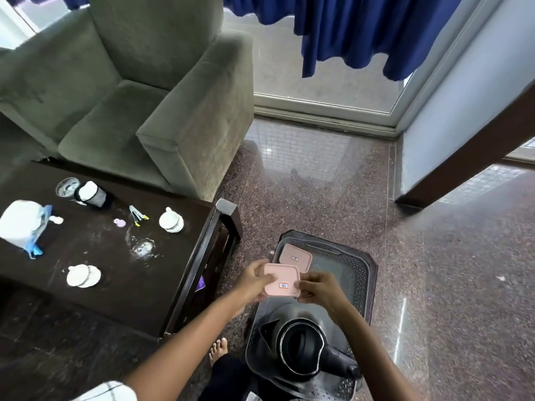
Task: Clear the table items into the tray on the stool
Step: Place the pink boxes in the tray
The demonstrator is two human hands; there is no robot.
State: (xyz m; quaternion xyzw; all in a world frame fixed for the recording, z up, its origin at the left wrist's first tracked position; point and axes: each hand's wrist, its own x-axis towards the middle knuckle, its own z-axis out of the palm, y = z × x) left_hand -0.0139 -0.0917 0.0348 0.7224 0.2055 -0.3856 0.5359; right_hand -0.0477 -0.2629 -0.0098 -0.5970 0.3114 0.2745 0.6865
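Over the left rim of the tray [362, 273], a pink container [281, 280] is gripped at its two sides by the left hand [254, 277] and the right hand [317, 287], with fingers curled on its edges. A second pink container [295, 257] is set flat in the far left corner, against the wall. One black kettle [301, 347] is lodged at the near end; bare tray floor is left between them. Two white cups [171, 223] are seen on the table [115, 285], well apart.
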